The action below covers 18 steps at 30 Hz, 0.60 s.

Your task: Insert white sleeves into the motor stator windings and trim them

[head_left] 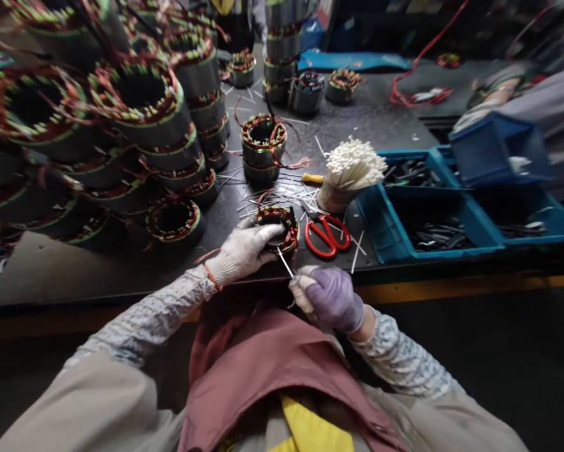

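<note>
My left hand (244, 250), in a white glove, grips a small motor stator (290, 233) at the bench's front edge. Its thumb reaches over the ring's opening. Copper windings and green slot liners line the ring. My right hand (331, 296), in a purple and white glove, is closed on a white cable tie (284, 262). The tie slants from the stator's near rim down to my fingers; its end inside the hand is hidden. Red-handled scissors (326, 236) lie just right of the stator.
A bundle of white cable ties (355, 164) stands behind the scissors, with loose ties scattered around. Stacked stators (145, 116) fill the left. Another stator pile (263, 147) stands ahead. Blue bins (390, 232) hold dark pieces at right; a co-worker's sleeve (541, 119) is beyond.
</note>
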Each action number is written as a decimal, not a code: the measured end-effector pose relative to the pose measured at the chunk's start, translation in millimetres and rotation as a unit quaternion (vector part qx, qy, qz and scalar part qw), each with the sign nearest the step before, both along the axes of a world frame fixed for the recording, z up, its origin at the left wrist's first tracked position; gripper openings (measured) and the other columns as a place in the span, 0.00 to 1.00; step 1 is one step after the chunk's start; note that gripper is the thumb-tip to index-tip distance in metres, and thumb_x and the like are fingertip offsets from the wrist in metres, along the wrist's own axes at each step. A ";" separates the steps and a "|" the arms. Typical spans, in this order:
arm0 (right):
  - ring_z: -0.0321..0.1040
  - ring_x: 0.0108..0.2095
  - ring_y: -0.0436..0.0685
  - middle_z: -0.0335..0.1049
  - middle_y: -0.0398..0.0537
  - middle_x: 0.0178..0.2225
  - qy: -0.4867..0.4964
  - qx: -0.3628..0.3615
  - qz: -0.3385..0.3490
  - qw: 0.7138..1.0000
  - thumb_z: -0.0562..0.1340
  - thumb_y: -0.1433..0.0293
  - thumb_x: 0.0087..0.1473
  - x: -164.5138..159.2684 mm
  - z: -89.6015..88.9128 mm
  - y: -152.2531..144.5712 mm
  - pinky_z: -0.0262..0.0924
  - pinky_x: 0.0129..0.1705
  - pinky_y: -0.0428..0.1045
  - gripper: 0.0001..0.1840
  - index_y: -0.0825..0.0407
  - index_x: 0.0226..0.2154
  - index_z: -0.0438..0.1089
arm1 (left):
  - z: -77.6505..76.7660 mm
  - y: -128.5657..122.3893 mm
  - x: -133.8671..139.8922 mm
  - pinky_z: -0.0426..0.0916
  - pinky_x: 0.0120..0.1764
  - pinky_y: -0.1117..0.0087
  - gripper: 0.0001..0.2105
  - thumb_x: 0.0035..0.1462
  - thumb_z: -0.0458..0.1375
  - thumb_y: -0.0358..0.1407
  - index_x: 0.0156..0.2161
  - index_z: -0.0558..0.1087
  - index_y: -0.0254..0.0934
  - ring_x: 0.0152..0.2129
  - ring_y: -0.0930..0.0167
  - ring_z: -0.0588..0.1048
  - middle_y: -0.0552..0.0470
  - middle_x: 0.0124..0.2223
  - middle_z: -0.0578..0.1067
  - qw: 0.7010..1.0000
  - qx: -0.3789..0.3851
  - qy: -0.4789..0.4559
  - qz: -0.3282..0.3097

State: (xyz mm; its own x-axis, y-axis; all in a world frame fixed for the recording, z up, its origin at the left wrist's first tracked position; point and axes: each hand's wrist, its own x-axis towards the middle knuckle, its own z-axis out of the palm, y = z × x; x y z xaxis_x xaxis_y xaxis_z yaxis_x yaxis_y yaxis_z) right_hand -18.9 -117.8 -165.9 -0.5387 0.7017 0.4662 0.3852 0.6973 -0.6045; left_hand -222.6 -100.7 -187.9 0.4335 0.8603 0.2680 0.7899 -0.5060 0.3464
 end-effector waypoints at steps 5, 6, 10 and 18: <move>0.52 0.12 0.47 0.58 0.39 0.13 0.188 -0.366 0.015 0.912 0.54 0.62 0.56 -14.2 15.3 -4.3 0.46 0.13 0.43 0.17 0.51 0.20 0.64 | 3.1 5.9 1.1 0.60 0.55 0.62 0.09 0.60 0.56 0.37 0.44 0.75 0.43 0.38 0.71 0.78 0.54 0.42 0.80 0.997 0.002 0.028 -0.066; 0.47 0.10 0.46 0.53 0.37 0.11 0.202 -0.374 0.005 0.905 0.52 0.62 0.56 -15.7 18.2 2.9 0.42 0.11 0.43 0.18 0.51 0.19 0.61 | 3.3 6.4 2.4 0.59 0.55 0.62 0.09 0.60 0.56 0.38 0.44 0.75 0.44 0.39 0.71 0.78 0.54 0.43 0.80 0.997 0.004 0.031 -0.073; 0.46 0.13 0.45 0.55 0.38 0.14 0.261 -0.343 -0.086 0.898 0.52 0.64 0.53 -6.1 24.3 61.7 0.41 0.13 0.43 0.16 0.50 0.18 0.55 | 8.8 5.1 9.7 0.61 0.51 0.62 0.12 0.60 0.56 0.39 0.49 0.72 0.45 0.40 0.70 0.77 0.54 0.48 0.78 0.991 -0.010 0.107 -0.081; 0.67 0.37 0.60 0.72 0.60 0.39 -0.095 0.131 -0.369 0.915 0.60 0.56 0.55 34.2 5.8 147.6 0.60 0.39 0.55 0.18 0.55 0.35 0.73 | 35.1 29.5 -13.0 0.66 0.42 0.70 0.13 0.62 0.53 0.31 0.51 0.71 0.45 0.46 0.69 0.73 0.52 0.47 0.78 0.948 0.014 0.280 -0.153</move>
